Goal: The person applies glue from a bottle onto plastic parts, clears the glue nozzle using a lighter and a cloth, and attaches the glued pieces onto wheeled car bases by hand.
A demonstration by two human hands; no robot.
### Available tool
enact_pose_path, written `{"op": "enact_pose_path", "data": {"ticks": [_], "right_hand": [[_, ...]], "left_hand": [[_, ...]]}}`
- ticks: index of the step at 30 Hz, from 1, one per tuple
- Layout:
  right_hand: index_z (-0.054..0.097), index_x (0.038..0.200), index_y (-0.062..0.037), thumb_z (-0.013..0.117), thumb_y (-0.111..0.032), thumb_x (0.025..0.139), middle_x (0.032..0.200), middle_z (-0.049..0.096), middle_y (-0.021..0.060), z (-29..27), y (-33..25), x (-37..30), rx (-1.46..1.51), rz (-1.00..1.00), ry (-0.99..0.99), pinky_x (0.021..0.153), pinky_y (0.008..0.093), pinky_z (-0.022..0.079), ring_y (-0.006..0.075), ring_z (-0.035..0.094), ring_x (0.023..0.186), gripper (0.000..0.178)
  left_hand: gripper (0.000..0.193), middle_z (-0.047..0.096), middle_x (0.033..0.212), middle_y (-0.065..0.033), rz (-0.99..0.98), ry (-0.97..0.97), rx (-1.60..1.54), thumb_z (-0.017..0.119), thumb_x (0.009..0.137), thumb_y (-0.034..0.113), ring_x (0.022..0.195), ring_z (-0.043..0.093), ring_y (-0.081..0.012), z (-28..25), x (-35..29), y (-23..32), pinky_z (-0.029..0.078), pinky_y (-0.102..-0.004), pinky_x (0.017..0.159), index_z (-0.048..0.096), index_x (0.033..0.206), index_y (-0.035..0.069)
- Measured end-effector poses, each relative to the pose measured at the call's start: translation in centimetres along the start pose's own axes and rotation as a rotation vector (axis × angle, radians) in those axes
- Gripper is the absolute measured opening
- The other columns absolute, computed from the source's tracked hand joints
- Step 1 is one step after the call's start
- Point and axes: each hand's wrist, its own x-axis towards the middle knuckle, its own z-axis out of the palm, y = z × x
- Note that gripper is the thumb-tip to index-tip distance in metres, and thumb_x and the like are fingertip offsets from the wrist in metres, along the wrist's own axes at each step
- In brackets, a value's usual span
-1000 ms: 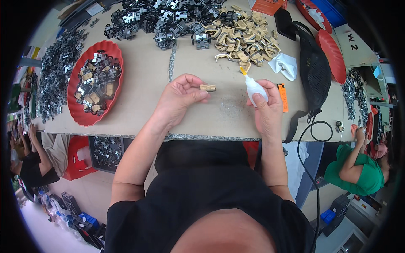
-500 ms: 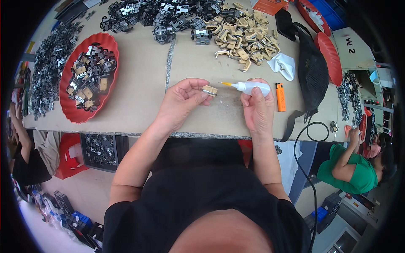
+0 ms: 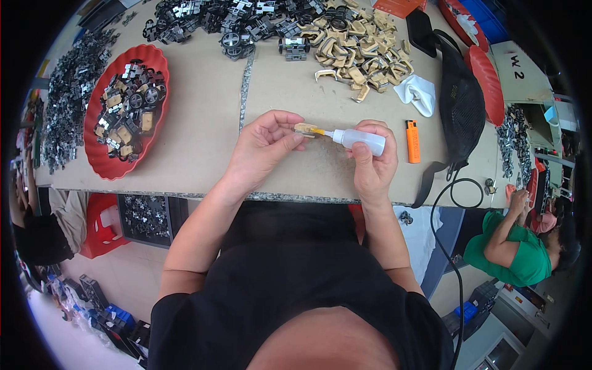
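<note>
Between the thumb and fingers of my left hand (image 3: 269, 140) is a small tan piece (image 3: 306, 128) with a metallic edge. My right hand (image 3: 375, 161) grips a small white squeeze bottle (image 3: 362, 140), tilted with its thin yellow tip (image 3: 318, 131) pointing left. That tip reaches the tan piece; whether it touches cannot be made out. Both hands are over the near part of the table, in front of a heap of loose tan brackets (image 3: 357, 52). An orange lighter (image 3: 412, 142) lies just right of my right hand.
At the left stands a red scalloped tray (image 3: 94, 157) of assembled parts. Black wheeled parts (image 3: 231, 43) are heaped at the back, grey parts (image 3: 68, 105) at far left. A white cloth (image 3: 416, 95) and black mesh bag (image 3: 462, 102) lie right. A co-worker in green (image 3: 521, 250) sits at right.
My right hand has brought the bottle leftward, and its tip has come from a gap away up to the tan piece. My left hand has stayed nearly in place, still holding the piece.
</note>
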Motion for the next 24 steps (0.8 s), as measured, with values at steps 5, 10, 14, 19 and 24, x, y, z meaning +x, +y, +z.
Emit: {"op": "enact_pose_path", "data": {"ticks": [5,10,14,19,24], "right_hand": [[0.047,0.094,0.0005,0.06,-0.011,0.08,0.094,0.047,0.0084,0.09,-0.07,-0.04,-0.06,-0.003,0.0,0.068,0.0212,0.039,0.0104,0.047,0.078,0.022],[0.048,0.094,0.0003,0.06,-0.01,0.08,0.094,0.047,0.0083,0.14,-0.18,-0.02,-0.072,-0.006,-0.003,0.067,0.0211,0.04,0.0104,0.047,0.078,0.021],[0.048,0.094,0.0,0.06,-0.009,0.08,0.093,0.048,0.0087,0.11,-0.01,-0.05,-0.105,-0.025,-0.01,0.065,0.0209,0.04,0.0105,0.047,0.076,0.021],[0.048,0.094,0.0001,0.06,-0.008,0.079,0.093,0.048,0.0091,0.16,-0.01,-0.06,-0.135,-0.05,-0.02,0.064,0.0213,0.04,0.0108,0.048,0.075,0.021],[0.048,0.094,0.0002,0.061,-0.008,0.078,0.093,0.048,0.0099,0.13,-0.11,0.08,-0.167,-0.076,-0.021,0.064,0.0221,0.041,0.0114,0.048,0.076,0.022]], "left_hand": [[0.021,0.061,0.086,-0.0077,-0.011,0.011,0.022,0.055,0.082,0.002,0.077,0.058,-0.0105,0.03,-0.06,0.1,0.048,-0.0221,0.073,0.05,0.103,-0.001],[0.021,0.061,0.086,-0.0075,-0.012,0.007,0.01,0.055,0.082,0.002,0.077,0.058,-0.0105,0.06,-0.07,0.11,0.048,-0.022,0.073,0.05,0.102,-0.001],[0.02,0.059,0.085,-0.0054,-0.015,0.008,0.0,0.054,0.082,0.002,0.078,0.057,-0.0088,0.13,-0.07,0.09,0.047,-0.0204,0.072,0.05,0.102,-0.001],[0.02,0.059,0.085,-0.0052,-0.018,0.006,0.011,0.054,0.082,0.002,0.077,0.057,-0.0083,0.09,-0.09,0.14,0.047,-0.0203,0.072,0.05,0.101,-0.001],[0.02,0.059,0.085,-0.0046,-0.021,0.001,0.006,0.054,0.083,0.002,0.077,0.057,-0.0077,0.18,-0.1,0.27,0.047,-0.0201,0.072,0.05,0.102,0.0]]}}
